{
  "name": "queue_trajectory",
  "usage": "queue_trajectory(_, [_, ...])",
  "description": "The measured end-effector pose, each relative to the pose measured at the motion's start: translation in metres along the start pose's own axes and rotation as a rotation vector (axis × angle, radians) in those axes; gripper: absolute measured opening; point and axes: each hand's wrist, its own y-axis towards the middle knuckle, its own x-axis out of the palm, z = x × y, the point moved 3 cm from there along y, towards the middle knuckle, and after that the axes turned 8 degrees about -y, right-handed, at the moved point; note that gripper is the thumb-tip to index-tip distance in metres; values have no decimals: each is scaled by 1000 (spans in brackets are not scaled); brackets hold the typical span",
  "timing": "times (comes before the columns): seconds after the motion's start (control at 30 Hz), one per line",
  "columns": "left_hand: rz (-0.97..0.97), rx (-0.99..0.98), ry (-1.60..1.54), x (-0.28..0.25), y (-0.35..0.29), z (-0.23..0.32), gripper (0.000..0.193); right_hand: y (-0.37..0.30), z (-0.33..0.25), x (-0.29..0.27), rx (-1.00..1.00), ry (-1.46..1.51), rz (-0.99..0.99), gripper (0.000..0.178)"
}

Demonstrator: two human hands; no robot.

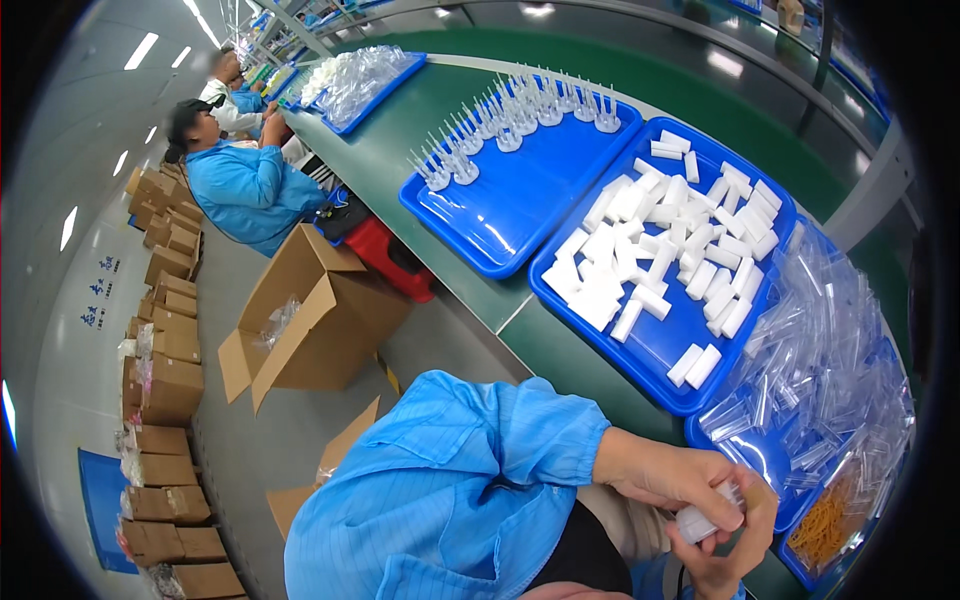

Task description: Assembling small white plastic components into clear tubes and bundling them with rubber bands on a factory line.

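My left hand (672, 478) reaches in from a blue sleeve at the lower right, its fingers closed round a small whitish, translucent plastic piece (697, 522). From below, my right hand (742, 548) grips the same piece, with thumb and fingers curled about it. Its exact kind is partly hidden by the fingers. Nearest to the hands is a blue tray heaped with clear plastic tubes (800, 370). Beside it, a blue tray (650, 375) holds many white foam-like blocks (690, 235). Yellow strand-like pieces (822, 528) lie in a blue container just right of my hands.
Another blue tray (490, 235) carries upright clear spiked pieces (510, 110) on the green table (460, 270). Farther along is a tray of bagged parts (365, 85). An open cardboard box (320, 330) and a red case (390, 260) stand left of the table. Co-workers (240, 180) sit beyond; stacked cartons (165, 390) line the wall.
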Motion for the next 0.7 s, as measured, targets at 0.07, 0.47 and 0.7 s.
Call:
queue_trajectory(0.07, [-58, -68, -93, 2, -1, -2, 28, 12, -7, -4, -43, 42, -14, 86])
queue_trajectory(0.47, [71, -100, -149, 0, -3, -7, 25, 2, 4, 2, -27, -1, -140, 90])
queue_trajectory(0.7, [264, 428, 353, -1, -5, 18, 36, -11, 19, 10, 258, 160, 154, 98])
